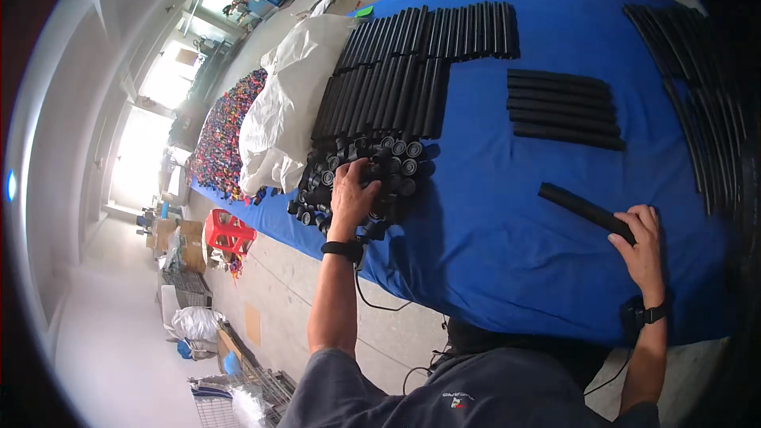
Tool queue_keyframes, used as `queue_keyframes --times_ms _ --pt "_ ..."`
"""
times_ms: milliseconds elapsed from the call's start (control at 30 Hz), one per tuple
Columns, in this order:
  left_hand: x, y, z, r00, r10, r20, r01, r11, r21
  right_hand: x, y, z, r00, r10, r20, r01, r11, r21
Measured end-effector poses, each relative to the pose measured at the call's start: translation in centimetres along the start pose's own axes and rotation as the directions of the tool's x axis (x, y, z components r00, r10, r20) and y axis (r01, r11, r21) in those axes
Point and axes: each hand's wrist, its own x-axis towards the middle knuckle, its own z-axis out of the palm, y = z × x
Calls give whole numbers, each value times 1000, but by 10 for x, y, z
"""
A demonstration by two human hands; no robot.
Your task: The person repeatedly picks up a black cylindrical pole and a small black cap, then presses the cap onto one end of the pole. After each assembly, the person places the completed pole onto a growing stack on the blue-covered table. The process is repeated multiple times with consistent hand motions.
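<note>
My left hand (352, 194) rests on a heap of small round black end caps (408, 166) at the table's near left. Its thumb and fingers are apart among the caps; the undersides of the fingers are hidden. My right hand (640, 239) is closed around the near right end of a single black tube (583, 208). The tube slants over the blue cloth, its other end pointing up and left toward a short row of similar tubes (563, 108). A black strap is on each wrist.
Behind the caps lie long rows of black tubes (384, 95), with more tubes (697, 87) at the far right. A white sack (289, 95) and a multicoloured heap (230, 135) are on the left. A red stool (228, 230) stands beside the blue-covered table (483, 246).
</note>
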Motion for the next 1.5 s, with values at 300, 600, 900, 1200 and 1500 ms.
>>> queue_keyframes --times_ms 300,600,900,1200,1500 --pt "-2 -9 2 1000 13 -5 -13 1000 11 0 1 4 1000 1 -11 -1 1000 20" --pt "-8 32 -20 979 133 -153 -123 989 78 -1 0 0 1000 15 -22 -15 1000 16" --pt "16 149 25 813 523 256 -569 620 540 -3 6 -5 1000 -14 -20 15 998 55" --pt "21 146 32 774 596 214 -598 575 559 -5 15 -3 998 -51 -44 54 997 63" --pt "5 126 -22 933 256 252 -198 952 -234 -5 13 -3 1000 -18 -11 19 995 97"
